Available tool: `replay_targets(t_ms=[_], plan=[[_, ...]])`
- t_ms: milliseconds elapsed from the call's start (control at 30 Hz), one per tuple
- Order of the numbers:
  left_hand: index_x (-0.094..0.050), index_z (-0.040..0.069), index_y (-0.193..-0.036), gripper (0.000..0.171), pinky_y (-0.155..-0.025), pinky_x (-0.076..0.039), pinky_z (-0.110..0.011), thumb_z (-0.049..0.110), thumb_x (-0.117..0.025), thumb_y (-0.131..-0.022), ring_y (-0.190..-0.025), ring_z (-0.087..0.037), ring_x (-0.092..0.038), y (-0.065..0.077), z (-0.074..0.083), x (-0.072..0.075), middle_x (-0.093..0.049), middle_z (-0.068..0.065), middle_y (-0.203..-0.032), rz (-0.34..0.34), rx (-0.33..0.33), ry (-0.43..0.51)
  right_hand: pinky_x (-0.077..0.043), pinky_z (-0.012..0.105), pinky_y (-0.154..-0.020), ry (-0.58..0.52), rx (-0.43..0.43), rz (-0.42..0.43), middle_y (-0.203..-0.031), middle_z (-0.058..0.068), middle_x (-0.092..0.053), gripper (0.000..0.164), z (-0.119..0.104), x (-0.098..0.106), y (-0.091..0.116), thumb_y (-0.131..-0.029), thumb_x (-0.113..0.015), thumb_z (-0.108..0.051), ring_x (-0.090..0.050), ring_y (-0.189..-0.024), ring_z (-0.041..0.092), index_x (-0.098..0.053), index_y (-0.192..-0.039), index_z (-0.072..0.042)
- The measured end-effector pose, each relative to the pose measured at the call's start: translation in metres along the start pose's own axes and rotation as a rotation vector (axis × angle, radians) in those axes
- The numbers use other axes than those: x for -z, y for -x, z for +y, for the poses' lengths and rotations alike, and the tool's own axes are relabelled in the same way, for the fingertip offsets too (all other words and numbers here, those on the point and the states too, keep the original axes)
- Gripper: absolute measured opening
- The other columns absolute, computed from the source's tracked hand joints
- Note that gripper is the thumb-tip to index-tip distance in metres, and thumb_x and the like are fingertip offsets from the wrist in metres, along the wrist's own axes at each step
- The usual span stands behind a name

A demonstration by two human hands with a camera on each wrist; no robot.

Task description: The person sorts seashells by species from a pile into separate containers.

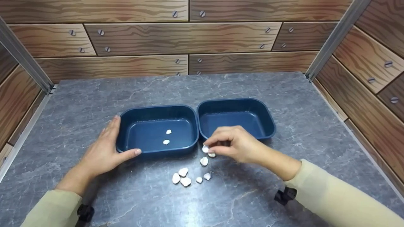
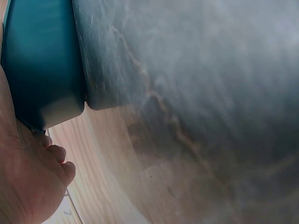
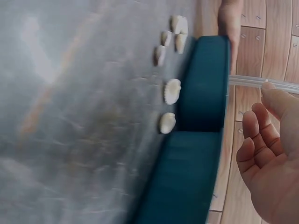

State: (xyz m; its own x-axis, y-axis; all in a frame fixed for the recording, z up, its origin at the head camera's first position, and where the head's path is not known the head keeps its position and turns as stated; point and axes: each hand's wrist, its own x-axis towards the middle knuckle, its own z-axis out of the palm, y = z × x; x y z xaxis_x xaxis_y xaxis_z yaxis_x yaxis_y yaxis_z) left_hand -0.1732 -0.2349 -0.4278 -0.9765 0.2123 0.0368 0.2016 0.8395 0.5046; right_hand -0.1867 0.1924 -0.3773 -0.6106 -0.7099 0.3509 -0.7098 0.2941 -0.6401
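Observation:
Between its thumb and fingertips my right hand (image 1: 241, 143) pinches a small white seashell (image 1: 205, 148), raised near where the two blue bins meet. In the right wrist view the thumb and curled fingers (image 3: 251, 126) show, but the pinched shell is hidden. Fingers extended, my left hand (image 1: 105, 151) rests against the left end of the left blue bin (image 1: 157, 153), its thumb along the front rim. Two seashells (image 1: 169, 131) lie inside that bin. Just below my right hand, one seashell (image 1: 211, 154) sits on the table, with another seashell (image 1: 204, 161) nearer me.
The right blue bin (image 1: 268, 126) stands side by side with the left one. In front of the bins, three larger seashells (image 1: 183, 172) cluster beside two smaller seashells (image 1: 199, 180). Wood-patterned walls (image 1: 183, 37) enclose the grey marbled table (image 1: 252, 195).

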Motion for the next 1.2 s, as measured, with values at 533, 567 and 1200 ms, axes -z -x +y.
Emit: replay_targets(t_ms=[533,567,1200], plan=[[0.001,0.004,-0.17,0.127,-0.127,-0.012,-0.064,0.069,-0.072,-0.091,-0.162,-0.043,-0.008,-0.002,0.0,-0.001,-0.005,-0.02,-0.177,0.014,-0.023,-0.017,-0.057,0.032,-0.071,0.078,0.122,0.029,-0.101,-0.002,-0.076,0.014,-0.01,0.005,-0.07,-0.095,-0.083,-0.017,-0.067,-0.086,0.013,-0.084,-0.108,-0.012],[0.001,0.004,-0.17,0.127,-0.127,-0.012,-0.064,0.07,-0.072,-0.09,-0.162,-0.043,-0.008,-0.002,0.0,-0.001,-0.005,-0.02,-0.177,0.015,-0.023,-0.017,-0.056,0.031,-0.071,0.082,0.119,0.031,-0.101,-0.001,-0.076,0.014,-0.01,0.004,-0.074,-0.095,-0.083,-0.018,-0.067,-0.087,0.013,-0.084,-0.108,-0.011],[0.003,0.004,-0.17,0.128,-0.126,-0.011,-0.068,0.069,-0.073,-0.09,-0.161,-0.044,-0.007,-0.001,-0.002,-0.001,-0.003,-0.021,-0.176,-0.002,-0.006,0.014,-0.053,0.026,-0.075,0.046,-0.115,0.047,-0.103,0.0,-0.078,0.017,0.006,-0.032,-0.13,-0.097,-0.082,-0.019,-0.064,-0.087,0.008,-0.085,-0.112,-0.012]])
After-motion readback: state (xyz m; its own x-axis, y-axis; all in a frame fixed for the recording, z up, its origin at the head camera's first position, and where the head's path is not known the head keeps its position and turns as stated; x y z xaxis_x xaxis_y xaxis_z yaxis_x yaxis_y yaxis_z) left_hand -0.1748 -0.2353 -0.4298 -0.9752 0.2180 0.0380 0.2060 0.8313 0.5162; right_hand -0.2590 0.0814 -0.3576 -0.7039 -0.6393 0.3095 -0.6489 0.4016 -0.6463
